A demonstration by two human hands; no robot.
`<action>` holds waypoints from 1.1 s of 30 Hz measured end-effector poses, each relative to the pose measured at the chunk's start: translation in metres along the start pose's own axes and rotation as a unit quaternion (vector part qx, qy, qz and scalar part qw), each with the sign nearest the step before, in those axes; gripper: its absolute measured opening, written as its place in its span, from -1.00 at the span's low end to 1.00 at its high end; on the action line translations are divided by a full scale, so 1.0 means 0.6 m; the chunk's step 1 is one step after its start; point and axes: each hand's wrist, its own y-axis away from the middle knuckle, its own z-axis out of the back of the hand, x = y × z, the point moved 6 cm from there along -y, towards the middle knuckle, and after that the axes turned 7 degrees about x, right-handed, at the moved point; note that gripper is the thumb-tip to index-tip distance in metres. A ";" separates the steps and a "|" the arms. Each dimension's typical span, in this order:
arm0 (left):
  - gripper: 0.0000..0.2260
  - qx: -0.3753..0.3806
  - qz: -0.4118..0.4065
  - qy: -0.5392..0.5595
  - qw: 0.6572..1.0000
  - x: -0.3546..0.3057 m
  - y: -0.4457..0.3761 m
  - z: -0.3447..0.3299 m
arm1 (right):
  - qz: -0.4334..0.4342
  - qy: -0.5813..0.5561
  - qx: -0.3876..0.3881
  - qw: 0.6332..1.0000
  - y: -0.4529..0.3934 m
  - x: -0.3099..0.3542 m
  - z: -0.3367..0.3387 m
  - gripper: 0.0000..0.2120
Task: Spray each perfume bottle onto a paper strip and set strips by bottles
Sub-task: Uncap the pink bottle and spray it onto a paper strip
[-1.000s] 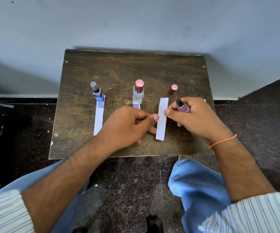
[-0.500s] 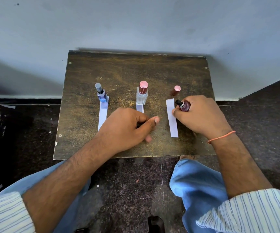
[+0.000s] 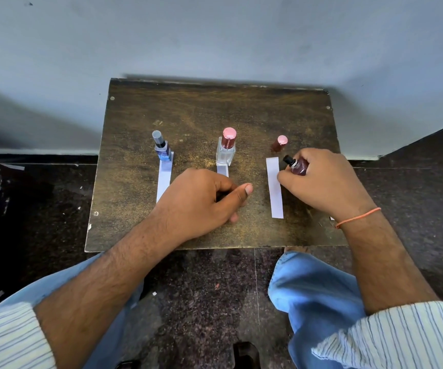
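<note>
- You sit facing a plain pale wall (image 3: 215, 35), lit softly from above (shadow falls at its left foot).
- A small dark wooden table (image 3: 215, 107), worn and scuffed, stands against it.
- Under you lies a dark speckled stone floor (image 3: 209, 283), with white flecks at left.

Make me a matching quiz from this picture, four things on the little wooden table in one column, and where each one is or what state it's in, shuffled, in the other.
Things:
1. blue bottle
2. clear bottle
3. loose pink cap
4. dark red bottle

Places or states:
A. gripped in the right hand, uncapped, black sprayer showing
B. standing alone, far of the rightmost paper strip
C. standing in the middle, pink cap on
D. standing furthest left, grey cap on

Pairs: 1-D, 2-C, 3-B, 4-A
</note>
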 end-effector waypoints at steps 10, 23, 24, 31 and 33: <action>-0.80 -0.025 -0.040 0.018 0.999 -0.005 -0.002 -0.004 | 0.062 -0.190 0.046 0.979 0.017 0.017 0.002 -0.70; -0.66 -0.072 -0.096 0.219 0.968 0.005 -0.006 0.007 | 0.157 -0.448 0.180 0.861 0.036 0.045 -0.012 -0.48; -0.67 -0.072 -0.105 0.217 0.968 0.004 -0.005 0.009 | 0.158 -0.445 0.180 0.863 0.037 0.046 -0.013 -0.48; -0.68 -0.044 -0.125 0.226 0.965 -0.007 0.004 0.017 | 0.152 -0.476 0.191 0.845 0.039 0.057 -0.015 -0.51; -0.63 -0.027 -0.112 0.209 0.971 -0.008 0.009 0.014 | 0.147 -0.487 0.195 0.838 0.038 0.060 -0.016 -0.52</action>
